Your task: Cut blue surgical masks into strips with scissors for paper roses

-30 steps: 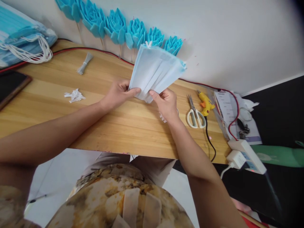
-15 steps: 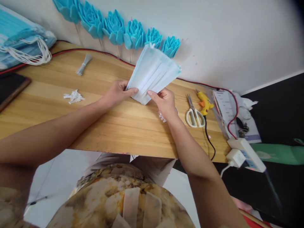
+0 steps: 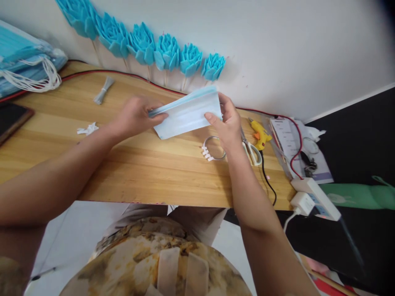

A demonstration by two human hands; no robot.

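Both of my hands hold a flat stack of pale blue face masks just above the wooden table. My left hand pinches its left end, thumb under and fingers on top. My right hand grips the right end, thumb on the near face and fingers behind. The stack lies nearly level, long side across. A row of blue paper flowers on sticks leans on the white wall behind it.
A loop of white ear straps lies just below my right hand. Scissors and a yellow glue gun sit to the right, then papers and a power strip. Bagged masks, ties, a paper scrap at left.
The mask stack has dropped from an upright, fanned tilt to nearly level. My right hand moved up to its right end; my left hand slid left along it.
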